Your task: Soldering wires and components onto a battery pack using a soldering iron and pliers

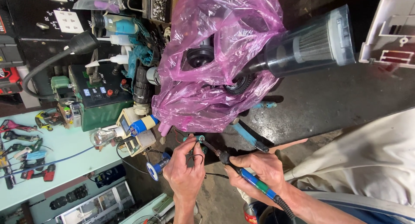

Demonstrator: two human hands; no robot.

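On a cluttered workshop counter (328, 98), under a pink plastic bag (207, 55), we are mid-soldering. Our left hand (185, 170) pinches a thin black wire (196, 157) between its fingers; our right hand (255, 170) grips the soldering iron (235, 167), tip at the small teal part (196, 139). Next, in our judgement, the tip must meet the joint steadily.

The pink plastic bag (216, 59) wraps most of a dark machine (201, 55), so only round black parts show through gaps and its kind cannot be told. Below the bag, the small part pinched in the left hand (185, 172) is mostly covered by the fingers (190, 148). The soldering iron (253, 178) runs under the right hand (259, 170), and its cable leaves at the bottom edge. The white panel (389, 29) right of the bag is cut off by the frame.
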